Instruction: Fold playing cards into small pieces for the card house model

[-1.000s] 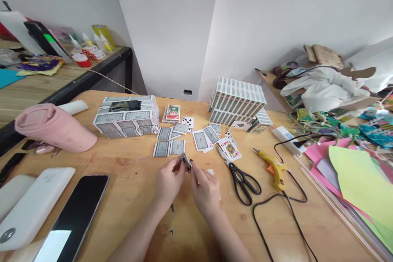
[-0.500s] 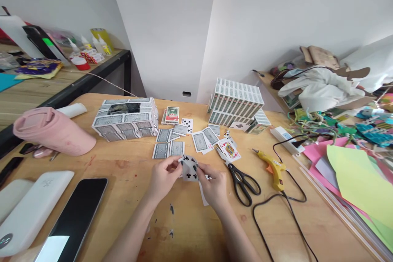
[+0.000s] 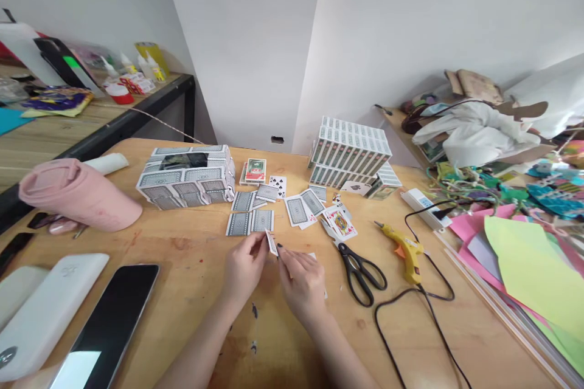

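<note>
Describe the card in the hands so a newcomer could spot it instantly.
Over the wooden table, the left hand and right hand are close together. The card is held between them. Unlike the cards lying flat just beyond, it is raised and seen nearly edge-on.

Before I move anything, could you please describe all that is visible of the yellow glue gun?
The yellow glue gun looks plastic, with orange trigger and dark nozzle pointing away and leftward. It lies on its side on the wood-toned table, right of the scissors, apart from them. Black cord runs by its handle; where it attaches is unclear.
</note>
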`<state>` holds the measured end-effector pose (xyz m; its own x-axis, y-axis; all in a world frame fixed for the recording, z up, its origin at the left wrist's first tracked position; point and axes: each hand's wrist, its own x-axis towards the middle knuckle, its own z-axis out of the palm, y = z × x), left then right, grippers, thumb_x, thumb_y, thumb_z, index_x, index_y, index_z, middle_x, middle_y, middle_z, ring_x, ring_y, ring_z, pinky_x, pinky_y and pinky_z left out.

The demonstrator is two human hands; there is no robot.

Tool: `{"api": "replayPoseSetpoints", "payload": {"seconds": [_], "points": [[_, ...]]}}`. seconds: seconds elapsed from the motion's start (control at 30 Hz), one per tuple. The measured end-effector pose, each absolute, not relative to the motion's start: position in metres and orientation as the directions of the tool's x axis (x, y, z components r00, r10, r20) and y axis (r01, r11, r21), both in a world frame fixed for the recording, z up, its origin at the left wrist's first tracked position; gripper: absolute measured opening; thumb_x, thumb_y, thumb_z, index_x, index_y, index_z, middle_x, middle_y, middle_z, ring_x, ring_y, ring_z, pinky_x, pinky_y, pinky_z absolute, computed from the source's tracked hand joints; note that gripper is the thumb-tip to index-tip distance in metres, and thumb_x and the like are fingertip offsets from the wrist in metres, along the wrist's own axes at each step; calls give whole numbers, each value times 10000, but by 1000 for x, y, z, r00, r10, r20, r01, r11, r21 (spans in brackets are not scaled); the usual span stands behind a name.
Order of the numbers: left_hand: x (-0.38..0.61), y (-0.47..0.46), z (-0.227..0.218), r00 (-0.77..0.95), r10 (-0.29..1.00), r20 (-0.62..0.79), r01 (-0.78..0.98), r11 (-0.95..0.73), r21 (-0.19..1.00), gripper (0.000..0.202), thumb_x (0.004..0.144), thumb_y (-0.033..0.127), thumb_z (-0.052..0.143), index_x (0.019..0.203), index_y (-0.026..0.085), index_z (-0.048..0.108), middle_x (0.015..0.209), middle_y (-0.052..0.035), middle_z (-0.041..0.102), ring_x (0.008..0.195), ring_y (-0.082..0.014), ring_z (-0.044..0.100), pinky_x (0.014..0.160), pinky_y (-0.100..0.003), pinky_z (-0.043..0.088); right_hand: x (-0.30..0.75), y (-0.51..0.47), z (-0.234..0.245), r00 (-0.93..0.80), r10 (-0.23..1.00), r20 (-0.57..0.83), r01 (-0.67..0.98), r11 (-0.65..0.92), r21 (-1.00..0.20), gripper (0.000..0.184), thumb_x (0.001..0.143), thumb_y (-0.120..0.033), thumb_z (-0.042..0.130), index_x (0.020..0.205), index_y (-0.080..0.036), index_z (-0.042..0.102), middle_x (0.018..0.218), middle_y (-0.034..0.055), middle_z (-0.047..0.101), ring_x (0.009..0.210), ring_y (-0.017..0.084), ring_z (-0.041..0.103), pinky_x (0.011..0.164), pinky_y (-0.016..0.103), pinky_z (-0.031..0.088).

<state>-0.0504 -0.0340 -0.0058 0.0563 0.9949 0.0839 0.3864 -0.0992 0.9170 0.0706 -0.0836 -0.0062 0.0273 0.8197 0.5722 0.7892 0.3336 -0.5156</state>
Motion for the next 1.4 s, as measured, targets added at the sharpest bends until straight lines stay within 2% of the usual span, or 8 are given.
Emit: {"api": "replayPoseSetpoints", "payload": {"seconds": [0.13, 0.23, 0.33, 0.53, 0.83, 0.93, 1.17, 1.4], "points": [[-47, -36, -6, 16, 996, 92, 363, -91, 927, 246, 791, 356, 513, 917, 192, 647, 888, -68, 711, 787, -190, 668, 740, -279, 512, 71, -84, -8, 156, 836, 526, 740, 254, -623, 228, 847, -157, 455, 836, -181, 681, 727, 88, 715, 623, 164, 663, 593, 243, 490], [-45, -34, -5, 77, 997, 10, 246, -29, 969, 283, 770, 346, 537, 966, 174, 648, 924, -74, 703, 815, -195, 662, 739, -294, 523, 78, -83, -7, 377, 858, 348, 576, 77, -814, 205, 823, -236, 494, 817, -186, 693, 754, 70, 725, 627, 172, 669, 564, 230, 499], [-46, -30, -2, 191, 979, -67, 182, 32, 983, 265, 745, 341, 558, 902, 164, 676, 891, -69, 707, 798, -196, 657, 698, -285, 526, 84, -82, -4, 461, 860, 217, 465, -27, -885, 201, 796, -274, 523, 783, -184, 702, 738, 57, 727, 640, 188, 671, 556, 238, 502], [-50, -29, 0, 196, 979, -64, 285, 5, 958, 196, 738, 300, 557, 797, 168, 689, 783, -45, 712, 707, -180, 654, 659, -266, 508, 84, -81, -8, 415, 872, 260, 524, 5, -852, 190, 800, -251, 519, 794, -185, 697, 743, 51, 729, 620, 175, 671, 557, 232, 494], [-47, -40, -2, 126, 983, 136, 541, -183, 821, 165, 770, 321, 527, 781, 194, 631, 773, -42, 701, 730, -189, 654, 670, -276, 489, 56, -89, -11, 176, 718, 673, 803, 291, -520, 219, 829, -81, 465, 919, -164, 646, 728, 86, 712, 613, 165, 656, 573, 256, 486], [-47, -40, -3, 125, 974, 191, 588, -227, 776, 183, 781, 317, 518, 830, 198, 648, 801, -47, 706, 752, -194, 658, 704, -285, 490, 57, -88, -12, 258, 675, 691, 790, 263, -553, 186, 830, -98, 483, 886, -160, 649, 672, 78, 703, 549, 147, 643, 538, 235, 485], [-56, -27, -2, 274, 960, 60, 356, -159, 921, 238, 780, 264, 510, 925, 180, 679, 916, -48, 713, 833, -180, 665, 739, -268, 522, 73, -84, -11, 367, 681, 634, 715, 229, -660, 150, 828, -153, 509, 849, -156, 657, 712, 67, 721, 574, 142, 664, 544, 207, 498], [-54, -33, -4, 189, 962, 197, 584, -272, 765, 198, 776, 285, 531, 821, 195, 701, 780, -41, 723, 678, -175, 665, 613, -249, 491, 62, -87, -14, 351, 722, 597, 705, 217, -676, 169, 830, -147, 499, 838, -147, 668, 684, 70, 714, 549, 142, 651, 525, 209, 490]]}}
